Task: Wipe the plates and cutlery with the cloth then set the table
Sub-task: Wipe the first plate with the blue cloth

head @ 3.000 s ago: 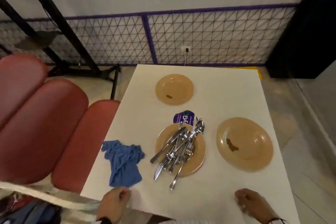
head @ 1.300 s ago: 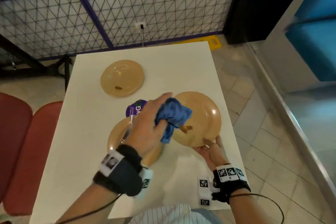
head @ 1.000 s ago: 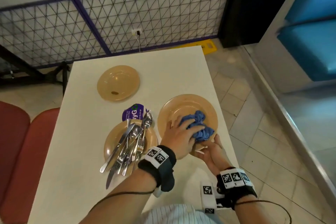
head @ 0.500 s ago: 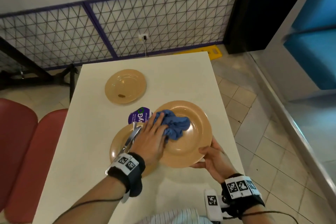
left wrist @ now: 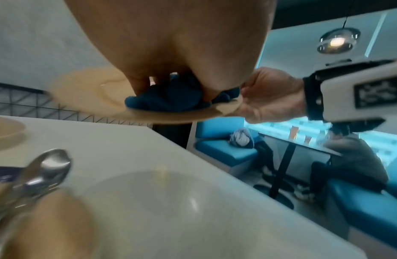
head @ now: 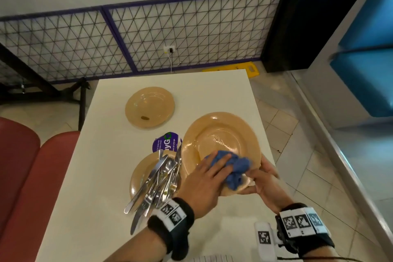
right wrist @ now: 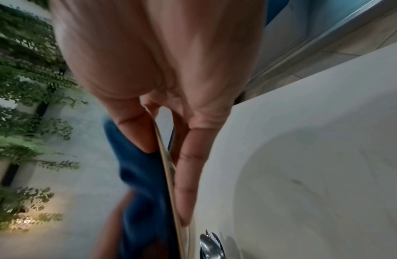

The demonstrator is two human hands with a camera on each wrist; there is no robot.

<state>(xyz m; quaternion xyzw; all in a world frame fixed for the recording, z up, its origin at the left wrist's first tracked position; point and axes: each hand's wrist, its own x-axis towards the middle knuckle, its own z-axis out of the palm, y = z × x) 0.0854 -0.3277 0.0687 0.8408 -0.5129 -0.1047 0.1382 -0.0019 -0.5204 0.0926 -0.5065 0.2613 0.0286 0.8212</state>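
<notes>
Since half a second ago the blue cloth (head: 232, 167) has slid to the near rim of the lifted plate (head: 221, 140) — left hand (head: 204, 178) pressing it, fingers straight. Right hand (head: 263, 181) pinches that rim above the tabletop (head: 106, 155) — cutlery (head: 158, 183) heaped on another plate.

Soft, even indoor light fills the head view, with a bright glint on the raised plate (head: 221, 140) and straight lines bowing at the edges. Both wrist views smear badly up close (the spoon (left wrist: 46, 166) is a blur), while a ceiling lamp (left wrist: 338, 41) glows overhead.
</notes>
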